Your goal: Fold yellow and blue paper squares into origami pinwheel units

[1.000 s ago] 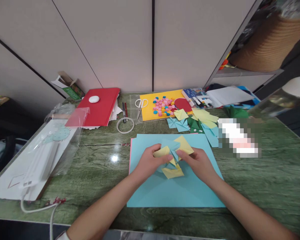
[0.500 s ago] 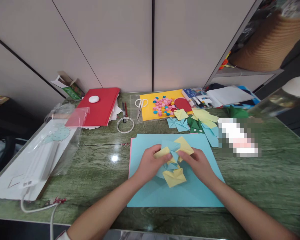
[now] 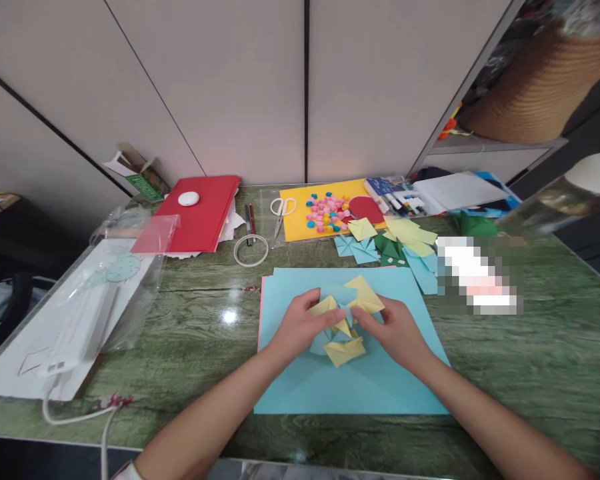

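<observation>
Most fingers of left hand (image 3: 305, 323) and right hand (image 3: 397, 330) hidden by folded paper (image 3: 344, 352), its middle partly covered by thumbs; forearms (image 3: 220, 407) and white cable (image 3: 103, 443) cut off at bottom; woven item (image 3: 540, 87) cropped right; pale object (image 3: 473, 273) pixelated; green box (image 3: 147, 188) lettering too small to read.

No legible text, green box (image 3: 145, 187) — pale print too small, blue marker pack (image 3: 381, 187) — markings too blurred

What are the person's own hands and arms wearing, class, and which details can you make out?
The left hand and right hand wear no gloves, and no ring, watch or bracelet shows. The left forearm and right forearm are uncovered, except for a whitish sleeve edge near the left elbow.
</observation>
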The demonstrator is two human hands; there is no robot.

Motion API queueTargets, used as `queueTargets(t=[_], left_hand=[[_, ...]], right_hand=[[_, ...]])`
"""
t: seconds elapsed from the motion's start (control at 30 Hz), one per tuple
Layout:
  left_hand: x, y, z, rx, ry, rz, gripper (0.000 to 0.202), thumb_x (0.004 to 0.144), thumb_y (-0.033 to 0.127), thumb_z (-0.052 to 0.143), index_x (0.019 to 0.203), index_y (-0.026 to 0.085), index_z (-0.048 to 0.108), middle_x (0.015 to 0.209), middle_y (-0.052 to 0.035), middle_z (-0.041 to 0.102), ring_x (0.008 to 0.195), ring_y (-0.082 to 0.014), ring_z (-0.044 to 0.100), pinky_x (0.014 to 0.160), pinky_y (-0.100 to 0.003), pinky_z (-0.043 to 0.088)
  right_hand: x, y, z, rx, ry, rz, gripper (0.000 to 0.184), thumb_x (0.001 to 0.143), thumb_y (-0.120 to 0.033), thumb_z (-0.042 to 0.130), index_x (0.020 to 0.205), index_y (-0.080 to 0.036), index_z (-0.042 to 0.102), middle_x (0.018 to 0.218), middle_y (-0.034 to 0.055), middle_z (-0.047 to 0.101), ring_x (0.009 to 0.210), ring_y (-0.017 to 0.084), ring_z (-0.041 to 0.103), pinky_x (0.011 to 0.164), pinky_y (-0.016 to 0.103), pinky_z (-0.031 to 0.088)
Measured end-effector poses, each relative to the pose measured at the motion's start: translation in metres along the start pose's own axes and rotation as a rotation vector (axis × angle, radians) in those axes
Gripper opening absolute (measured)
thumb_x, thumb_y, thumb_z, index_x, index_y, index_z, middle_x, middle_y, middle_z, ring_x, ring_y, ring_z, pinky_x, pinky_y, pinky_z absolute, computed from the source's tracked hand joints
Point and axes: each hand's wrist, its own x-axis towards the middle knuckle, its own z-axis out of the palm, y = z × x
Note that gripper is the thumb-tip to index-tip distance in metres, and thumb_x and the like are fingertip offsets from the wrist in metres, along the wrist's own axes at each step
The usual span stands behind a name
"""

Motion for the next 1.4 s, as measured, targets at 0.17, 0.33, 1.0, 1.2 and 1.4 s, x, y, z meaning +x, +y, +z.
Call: queueTargets(t=[0.17, 0.33, 1.0, 1.2, 1.4], left_hand=[[0.0, -0.001, 0.001, 0.008, 0.043, -0.047, 0.031, 0.064, 0.039, 0.07, 0.08, 0.013, 0.063, 0.072, -0.0002, 0.059, 0.064, -0.0116, 0.051, 0.062, -0.023, 0.041], [0.002, -0.003, 0.002, 0.033, 0.111, -0.032, 0.028, 0.065, 0.039, 0.069, 0.075, 0.013, 0.062, 0.068, 0.0007, 0.058, 0.061, -0.0104, 0.048, 0.058, -0.021, 0.039], [0.005, -0.009, 0.002, 0.128, 0.142, -0.006, 0.027, 0.062, 0.036, 0.071, 0.068, 0.013, 0.059, 0.064, 0.0005, 0.056, 0.057, -0.01, 0.046, 0.053, -0.021, 0.037], [0.003, -0.01, 0.002, -0.024, 0.107, -0.03, 0.028, 0.062, 0.036, 0.071, 0.07, 0.011, 0.06, 0.066, -0.0016, 0.059, 0.058, -0.011, 0.05, 0.055, -0.023, 0.039], [-0.001, -0.01, 0.005, -0.067, 0.126, -0.005, 0.025, 0.064, 0.033, 0.07, 0.068, 0.012, 0.057, 0.062, 0.0011, 0.055, 0.056, -0.0094, 0.047, 0.053, -0.021, 0.037]], right_hand=[[0.0, -0.001, -0.002, 0.093, -0.094, 0.001, 0.027, 0.078, -0.044, 0.052, 0.076, -0.018, 0.059, 0.074, 0.0011, 0.063, 0.07, 0.017, 0.056, 0.063, 0.025, 0.044], [0.001, 0.003, -0.001, 0.091, -0.122, 0.009, 0.024, 0.075, -0.043, 0.058, 0.076, -0.019, 0.06, 0.071, 0.0011, 0.063, 0.079, 0.02, 0.058, 0.07, 0.027, 0.045], [0.001, 0.002, 0.004, -0.037, -0.067, 0.028, 0.024, 0.075, -0.038, 0.055, 0.071, -0.016, 0.063, 0.066, 0.0007, 0.064, 0.064, 0.016, 0.057, 0.057, 0.023, 0.044], [0.002, 0.002, 0.004, 0.074, -0.137, 0.026, 0.024, 0.076, -0.04, 0.055, 0.075, -0.018, 0.062, 0.072, 0.0014, 0.067, 0.076, 0.02, 0.061, 0.065, 0.026, 0.047], [-0.002, 0.002, 0.009, -0.017, -0.075, 0.03, 0.024, 0.076, -0.04, 0.055, 0.07, -0.018, 0.06, 0.068, 0.0005, 0.065, 0.072, 0.018, 0.059, 0.064, 0.026, 0.045]])
